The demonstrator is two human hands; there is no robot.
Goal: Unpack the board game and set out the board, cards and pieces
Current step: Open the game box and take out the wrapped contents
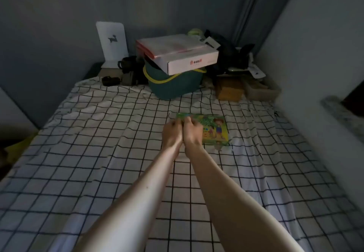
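- Game box: a flat, rectangular cardboard box with a glossy green and yellow cartoon print, lying face-up on the bed, right of centre. Its long axis appears to run from the far left corner toward the near right corner.
- Left hand and right hand: pressed side by side at the box's far left corner, both arms stretched straight ahead. The box body extends to the right of the fingers, so the right hand lies over it and is the nearer to its centre.
- Fingers: curled at the box's left edge and apparently pinching it. Exactly what they grip (lid rim or wrapping) cannot be told in the dim light.
- Bed: soft white sheet with a dark grid pattern, slightly wrinkled.
- Judgement: the box looks closed; opening probably begins from this left edge.
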